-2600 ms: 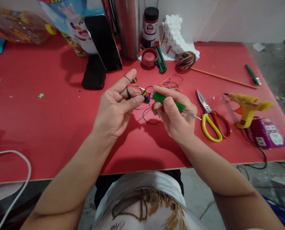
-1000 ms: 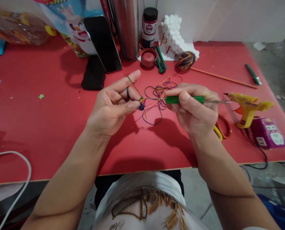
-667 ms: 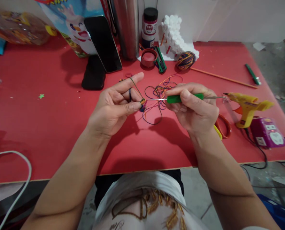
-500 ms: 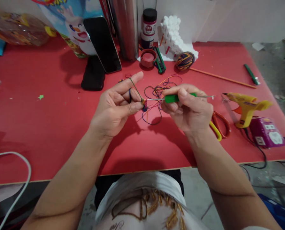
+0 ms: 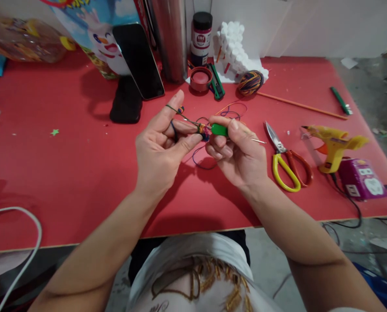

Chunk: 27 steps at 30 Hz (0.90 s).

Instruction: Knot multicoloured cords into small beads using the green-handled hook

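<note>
Your left hand [image 5: 161, 151] is pinched, thumb against fingers, on the small yarn piece [image 5: 204, 132]; your right hand [image 5: 242, 151] is closed round the crochet hook [image 5: 219, 129], its fingertips just beside that piece. Below them is the red table [image 5: 83, 186], largest item on view. Along its far side you have a cartoon bag [image 5: 99, 26], a clear bottle [image 5: 21, 39] lying on its side at the far left, and a steel flask [image 5: 172, 39] standing upright. A phone [image 5: 139, 60], screen dark, leans back in front of the bag. On your right, a yellow glue gun [image 5: 335, 145] lies just beside a purple power block [image 5: 362, 177], and scissors [image 5: 280, 147] lie near your right hand, handles toward you. A black-lidded jar [image 5: 201, 39] stands upright near the flask. A multicoloured yarn ball [image 5: 250, 82] rests at the end of an orange stick [image 5: 302, 105]. The yarn piece is held above the table, between your hands. The hook's metal tip shows past it on the left; whether the shaft passes through or across it cannot be told. Thinnest of all, a dark yarn strand [image 5: 188, 119] loops your left index finger and runs to the piece.
</note>
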Available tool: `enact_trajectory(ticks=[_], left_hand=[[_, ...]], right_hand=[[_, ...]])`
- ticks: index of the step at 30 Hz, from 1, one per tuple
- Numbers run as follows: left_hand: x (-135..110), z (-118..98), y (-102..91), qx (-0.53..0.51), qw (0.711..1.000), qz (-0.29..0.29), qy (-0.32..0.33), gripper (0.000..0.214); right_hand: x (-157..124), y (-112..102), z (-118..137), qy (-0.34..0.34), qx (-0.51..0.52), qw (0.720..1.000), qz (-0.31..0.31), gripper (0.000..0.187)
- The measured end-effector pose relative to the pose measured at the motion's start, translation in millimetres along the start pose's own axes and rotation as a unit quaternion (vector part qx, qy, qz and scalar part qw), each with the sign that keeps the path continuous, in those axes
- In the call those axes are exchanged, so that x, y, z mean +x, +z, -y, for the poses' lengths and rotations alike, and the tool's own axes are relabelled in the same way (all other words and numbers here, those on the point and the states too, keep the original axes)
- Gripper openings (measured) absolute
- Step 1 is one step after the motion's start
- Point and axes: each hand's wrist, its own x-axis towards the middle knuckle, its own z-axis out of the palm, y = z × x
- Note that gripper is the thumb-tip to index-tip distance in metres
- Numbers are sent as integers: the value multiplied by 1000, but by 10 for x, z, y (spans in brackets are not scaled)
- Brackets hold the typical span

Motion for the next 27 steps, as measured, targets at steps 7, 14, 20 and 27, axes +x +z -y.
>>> enact_trajectory(ticks=[7, 14, 20, 27], left_hand=[[46, 0, -19, -14, 999, 22, 21, 56], [54, -30, -54, 5, 1000, 13, 14, 60], [27, -36, -36, -5, 1000, 27, -4, 62], [-27, -44, 24, 12, 1000, 1, 0, 59]], right_hand=[[-47, -9, 13, -5, -20, 1000, 17, 21], [-46, -41, -9, -6, -33, 999, 18, 23], [-85, -12, 34, -3, -40, 997, 69, 27], [-29, 9, -7, -32, -34, 999, 16, 25]])
